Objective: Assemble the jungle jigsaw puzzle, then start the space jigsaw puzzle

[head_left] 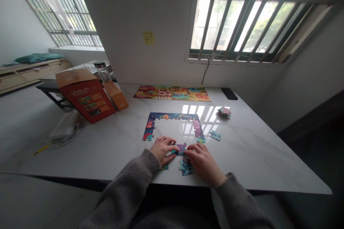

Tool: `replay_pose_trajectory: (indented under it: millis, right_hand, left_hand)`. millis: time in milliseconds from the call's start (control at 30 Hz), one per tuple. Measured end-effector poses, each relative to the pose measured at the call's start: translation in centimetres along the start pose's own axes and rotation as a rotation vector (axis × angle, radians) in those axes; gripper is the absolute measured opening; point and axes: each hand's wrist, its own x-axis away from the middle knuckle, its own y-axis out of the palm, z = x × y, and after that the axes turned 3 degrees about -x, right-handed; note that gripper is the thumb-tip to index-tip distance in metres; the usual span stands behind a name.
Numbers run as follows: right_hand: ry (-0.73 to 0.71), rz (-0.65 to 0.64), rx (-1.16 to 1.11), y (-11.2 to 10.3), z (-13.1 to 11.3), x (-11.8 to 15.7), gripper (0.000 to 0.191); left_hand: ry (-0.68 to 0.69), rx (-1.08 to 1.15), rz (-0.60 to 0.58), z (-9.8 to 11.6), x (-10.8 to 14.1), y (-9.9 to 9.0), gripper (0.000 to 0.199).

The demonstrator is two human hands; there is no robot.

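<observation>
A purple and teal puzzle piece (182, 147) lies on the white table between my two hands. The fingers of my left hand (163, 149) are bent down on its left side, and the fingertips of my right hand (200, 157) press on its right side. Above them stands a partial puzzle frame (174, 116), joined along the top and both sides, with bare table inside. A teal piece (185, 167) rests just left of my right wrist. Another piece (165, 167) is partly hidden under my left hand. One blue-green piece (215, 135) lies right of the frame.
A stack of pieces (224, 112) sits at the right, with a black phone (229, 93) behind it. An assembled colourful puzzle (172, 93) lies along the wall. At the left are a red box (87, 100), an orange box (116, 96) and a white power strip (63, 127).
</observation>
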Motion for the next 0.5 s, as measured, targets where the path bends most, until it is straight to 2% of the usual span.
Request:
replay_pose_trajectory:
  millis: [167, 233, 400, 500]
  right_hand:
    - [-0.006, -0.025, 0.002, -0.2, -0.3, -0.2, 0.039]
    - [-0.013, 0.001, -0.035, -0.3, -0.2, -0.2, 0.036]
    - [0.033, 0.185, -0.192, -0.5, 0.4, 0.5, 0.027]
    - [0.043, 0.157, -0.193, -0.6, 0.4, 1.2, 0.023]
  left_hand:
    - [0.029, 0.004, 0.006, 0.2, -0.2, 0.2, 0.022]
    - [0.032, 0.01, 0.033, 0.1, -0.2, 0.0, 0.022]
    - [-0.063, 0.083, 0.263, -0.7, 0.8, -1.5, 0.024]
    - [-0.112, 0.113, 0.293, -1.1, 2.2, -2.4, 0.023]
